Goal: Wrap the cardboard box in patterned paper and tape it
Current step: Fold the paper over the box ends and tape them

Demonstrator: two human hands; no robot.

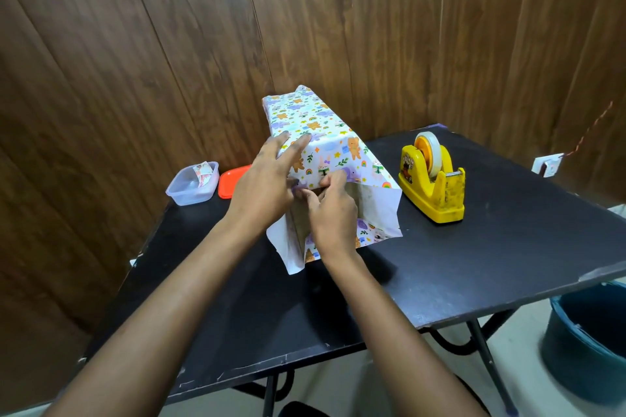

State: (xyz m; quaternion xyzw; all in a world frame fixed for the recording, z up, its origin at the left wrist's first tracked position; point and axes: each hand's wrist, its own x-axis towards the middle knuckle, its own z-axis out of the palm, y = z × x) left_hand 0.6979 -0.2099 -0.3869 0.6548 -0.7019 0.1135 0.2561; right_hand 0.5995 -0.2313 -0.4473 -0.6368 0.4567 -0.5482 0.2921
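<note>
A long cardboard box covered in white patterned paper [315, 132] with bears and rainbows stands on the black table [474, 247]. Its near end is uncovered, and bare cardboard [299, 227] shows between loose white paper flaps at the left and right. My left hand [267, 179] lies on the box's top left edge with straight fingers, thumb at the near edge. My right hand [333, 210] pinches the top paper flap at the near end and holds it against the cardboard. A yellow tape dispenser [432, 179] with a tape roll sits right of the box.
A clear plastic tub [193, 184] with a small printed item inside and its orange lid [233, 181] sit at the table's far left. A wood-panel wall stands close behind. A blue bucket [589, 342] is on the floor at the right, below the table edge.
</note>
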